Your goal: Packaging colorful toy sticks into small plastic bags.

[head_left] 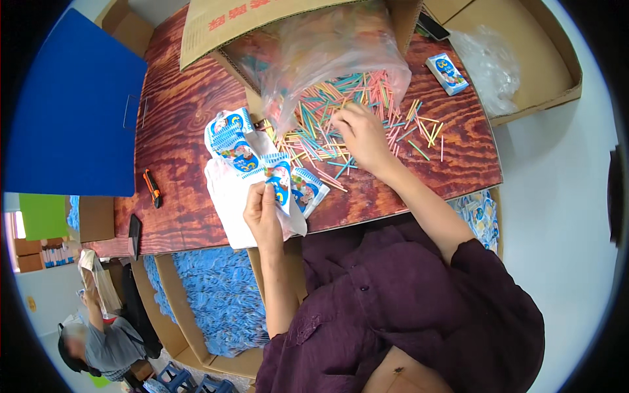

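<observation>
My left hand pinches the edge of a small blue-and-white printed packet at the front of the table. More such packets lie in a line on a white sheet, and another packet lies just right of the held one. My right hand is at the heap of thin coloured sticks, fingers curled together and pointing into it. Its fingertips are partly hidden, so whether it has picked up sticks cannot be told. The pink, yellow and blue sticks spill from a clear plastic bag in a tipped cardboard box.
On the wood-grained table are an orange-black cutter knife, a small box and a phone. A blue board stands left. Below is a carton of blue packets. Another person is at lower left.
</observation>
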Motion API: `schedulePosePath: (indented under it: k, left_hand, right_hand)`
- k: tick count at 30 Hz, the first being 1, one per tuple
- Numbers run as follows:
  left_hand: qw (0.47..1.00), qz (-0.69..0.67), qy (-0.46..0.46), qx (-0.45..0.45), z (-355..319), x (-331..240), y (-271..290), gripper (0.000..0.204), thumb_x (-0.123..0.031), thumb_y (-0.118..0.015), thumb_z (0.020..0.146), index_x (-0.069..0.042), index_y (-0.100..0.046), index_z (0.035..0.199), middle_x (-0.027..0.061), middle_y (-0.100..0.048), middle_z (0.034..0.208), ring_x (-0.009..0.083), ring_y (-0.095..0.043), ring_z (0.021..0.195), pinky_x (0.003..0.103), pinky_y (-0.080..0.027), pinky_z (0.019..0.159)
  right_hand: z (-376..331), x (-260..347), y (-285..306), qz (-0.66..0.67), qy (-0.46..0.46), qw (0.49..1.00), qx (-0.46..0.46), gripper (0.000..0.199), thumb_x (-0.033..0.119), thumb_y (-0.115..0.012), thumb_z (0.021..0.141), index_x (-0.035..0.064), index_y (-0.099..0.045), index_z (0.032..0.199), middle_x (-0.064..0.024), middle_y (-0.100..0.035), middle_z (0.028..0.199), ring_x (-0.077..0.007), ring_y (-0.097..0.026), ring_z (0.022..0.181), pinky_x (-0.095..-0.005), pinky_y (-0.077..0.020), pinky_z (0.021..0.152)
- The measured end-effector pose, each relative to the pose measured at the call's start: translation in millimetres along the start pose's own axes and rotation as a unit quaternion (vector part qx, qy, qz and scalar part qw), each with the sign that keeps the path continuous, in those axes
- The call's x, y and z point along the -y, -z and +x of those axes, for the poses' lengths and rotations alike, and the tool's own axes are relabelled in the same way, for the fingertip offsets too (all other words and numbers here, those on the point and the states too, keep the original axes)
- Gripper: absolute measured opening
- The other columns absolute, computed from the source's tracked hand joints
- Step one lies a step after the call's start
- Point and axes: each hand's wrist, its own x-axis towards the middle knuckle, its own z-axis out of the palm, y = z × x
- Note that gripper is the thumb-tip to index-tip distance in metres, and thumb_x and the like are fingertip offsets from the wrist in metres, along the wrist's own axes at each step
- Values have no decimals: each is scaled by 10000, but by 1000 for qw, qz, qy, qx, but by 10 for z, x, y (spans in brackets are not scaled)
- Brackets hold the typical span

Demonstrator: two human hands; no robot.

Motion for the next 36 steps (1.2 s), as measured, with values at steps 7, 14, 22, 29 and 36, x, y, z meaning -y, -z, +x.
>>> schedulePosePath:
  k: [7,14,22,29,36]
  left_hand:
    - [996,-66,65,-4,-171,44,-30,123,-79,-559,965,16,-622,919,-19,-570,859,35,-475,774,186,-388,695]
    - [991,-100,89,-13,-191,29,0,105,-85,-565,965,-2,-622,935,-33,-583,836,19,-480,744,173,-391,684]
    - [989,-121,87,-19,-225,22,-33,93,-95,-598,942,-14,-641,955,-10,-639,844,40,-547,756,186,-419,686]
    - [982,-141,121,-21,-245,85,62,92,-96,-600,942,-16,-640,963,0,-653,835,35,-562,725,175,-419,644]
    - [982,-139,122,-31,-256,51,39,88,-102,-600,944,-21,-633,957,-7,-648,824,24,-547,688,166,-403,603]
  right_hand:
    - [-96,-22,-222,-131,141,981,30,89,120,-613,816,33,-614,796,-106,-555,814,-308,-514,851,-421,-406,793]
    - [194,107,-430,-265,62,960,-62,386,295,-744,734,-5,-647,957,-173,-531,1196,-357,-427,1209,-478,-329,983]
    - [369,-16,-665,-341,83,935,-57,437,260,-708,721,-93,-607,956,-225,-489,1251,-384,-386,1254,-534,-297,1003]
    - [468,-127,-586,-308,122,941,-76,351,210,-644,756,-36,-618,1005,-199,-541,1157,-375,-447,1173,-529,-303,995]
    - [687,-35,-127,-303,159,939,-22,291,187,-568,822,4,-645,1035,-236,-630,1075,-396,-582,1039,-501,-421,894]
